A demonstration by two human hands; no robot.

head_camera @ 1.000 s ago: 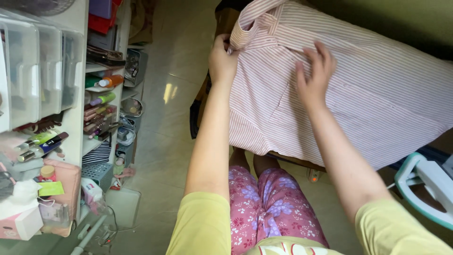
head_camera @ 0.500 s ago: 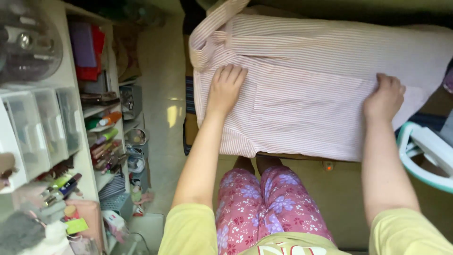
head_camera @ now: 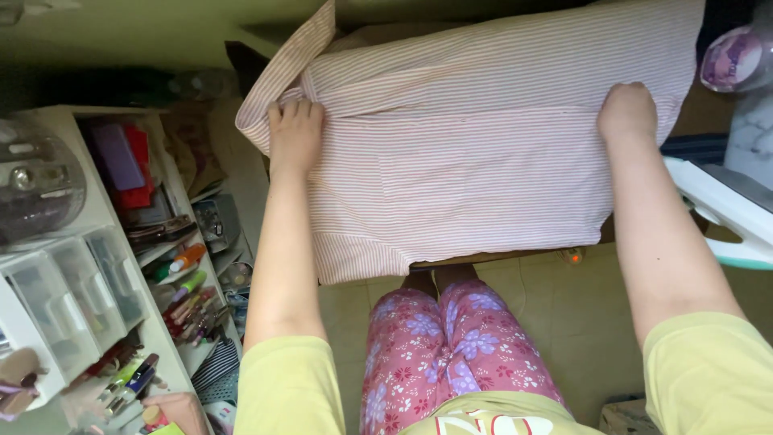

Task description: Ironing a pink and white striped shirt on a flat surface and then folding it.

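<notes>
A person is smoothing a pink striped shirt point(head_camera: 483, 153) lying spread across the ironing board point(head_camera: 499, 259), the left hand point(head_camera: 295, 137) pressing flat, fingers spread, near the collar point(head_camera: 282, 72), the right hand point(head_camera: 627, 113) curling its grip on the far edge. Judging by this, the next move calls for pulling the cloth taut.

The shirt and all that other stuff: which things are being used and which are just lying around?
Being used:
left hand, flat near the collar
right hand, gripping the cloth
striped shirt, spread flat

Lying around:
iron
shelf of bottles and tubes
clear drawers
</notes>
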